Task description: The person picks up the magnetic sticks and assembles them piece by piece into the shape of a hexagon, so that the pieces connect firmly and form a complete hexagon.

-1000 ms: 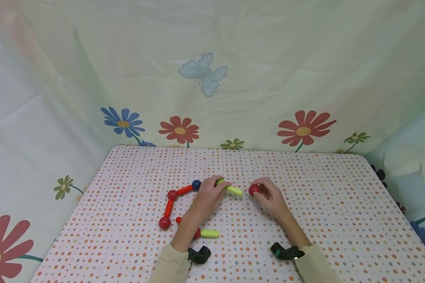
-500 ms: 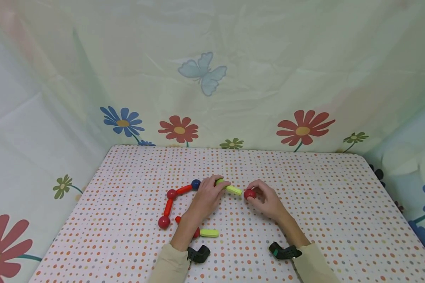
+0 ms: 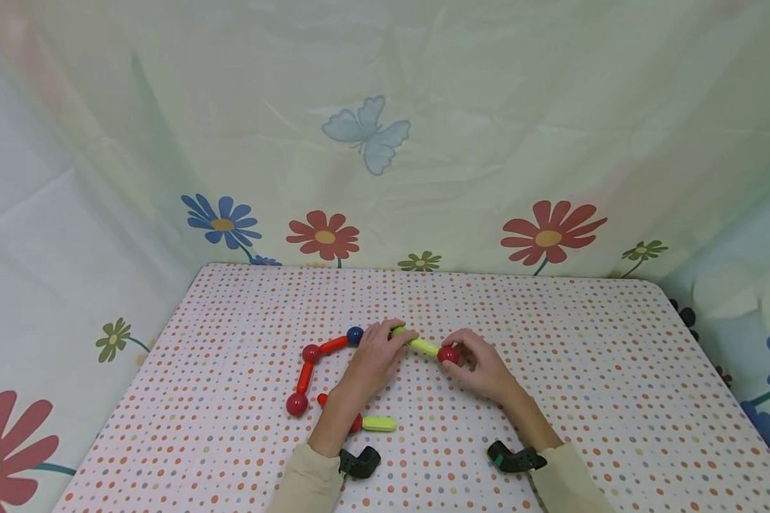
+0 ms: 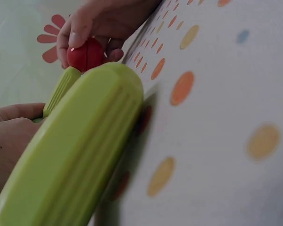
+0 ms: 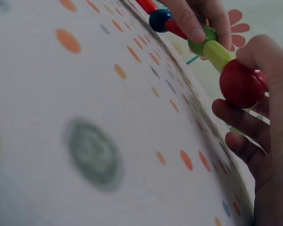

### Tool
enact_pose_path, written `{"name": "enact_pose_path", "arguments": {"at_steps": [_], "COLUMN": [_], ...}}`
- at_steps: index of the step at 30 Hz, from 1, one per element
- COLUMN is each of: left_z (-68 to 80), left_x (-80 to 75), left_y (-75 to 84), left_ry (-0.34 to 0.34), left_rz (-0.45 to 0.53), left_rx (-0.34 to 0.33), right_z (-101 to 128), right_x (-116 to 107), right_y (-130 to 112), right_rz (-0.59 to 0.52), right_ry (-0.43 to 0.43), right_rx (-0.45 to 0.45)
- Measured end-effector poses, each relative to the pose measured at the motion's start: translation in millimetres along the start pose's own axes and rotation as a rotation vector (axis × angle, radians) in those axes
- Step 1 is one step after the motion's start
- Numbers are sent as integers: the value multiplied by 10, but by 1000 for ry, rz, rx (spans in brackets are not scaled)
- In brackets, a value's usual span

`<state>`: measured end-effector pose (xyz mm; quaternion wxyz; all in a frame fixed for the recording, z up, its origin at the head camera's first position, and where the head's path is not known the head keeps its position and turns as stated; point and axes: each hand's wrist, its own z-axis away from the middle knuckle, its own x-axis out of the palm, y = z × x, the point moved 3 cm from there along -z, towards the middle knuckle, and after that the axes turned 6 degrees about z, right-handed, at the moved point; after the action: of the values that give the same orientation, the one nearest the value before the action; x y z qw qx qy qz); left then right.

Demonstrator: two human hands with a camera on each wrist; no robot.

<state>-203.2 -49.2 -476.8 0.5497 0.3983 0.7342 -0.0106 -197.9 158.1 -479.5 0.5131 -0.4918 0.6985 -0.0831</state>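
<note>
A chain of toy balls and sticks lies on the dotted table point(image 3: 552, 320): a red ball point(image 3: 296, 404), red stick point(image 3: 304, 376), red ball point(image 3: 311, 353), red stick point(image 3: 334, 345), blue ball point(image 3: 355, 335). My left hand point(image 3: 388, 340) grips a lime stick point(image 3: 422, 346) at its green-ball end point(image 5: 203, 44), beside the blue ball point(image 5: 159, 20). My right hand point(image 3: 462, 358) pinches a red ball point(image 3: 448, 354) against the stick's free end. In the right wrist view this red ball point(image 5: 240, 84) touches the lime stick point(image 5: 219, 54).
A second lime stick point(image 3: 378, 424) with a red piece point(image 3: 324, 399) lies near the front, partly under my left forearm; it fills the left wrist view point(image 4: 70, 160). Flowered cloth walls point(image 3: 385, 178) enclose the table on three sides.
My right hand has carried the red ball leftward until it meets the free end of the lime stick. The left hand has stayed on the stick.
</note>
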Motion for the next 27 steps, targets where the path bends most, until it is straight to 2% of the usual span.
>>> {"name": "enact_pose_path", "arguments": {"at_steps": [3, 8, 15, 19, 27], "left_z": [5, 11, 15, 17, 29], "left_x": [-4, -5, -2, 7, 24], "left_y": [6, 7, -5, -13, -35], "left_ry": [-1, -9, -43, -51, -80], "left_rz": [-6, -25, -23, -10, -18], "left_rx": [-1, -15, -67, -72, -87], "right_z": [23, 36, 47, 46, 44], "right_x": [47, 65, 87, 114, 144], "right_y": [107, 150, 123, 79, 49], "right_rz": [18, 24, 92, 140, 157], "right_ry": [-5, -35, -111, -156, -181], "right_rx": [-13, -21, 31, 52, 21]}}
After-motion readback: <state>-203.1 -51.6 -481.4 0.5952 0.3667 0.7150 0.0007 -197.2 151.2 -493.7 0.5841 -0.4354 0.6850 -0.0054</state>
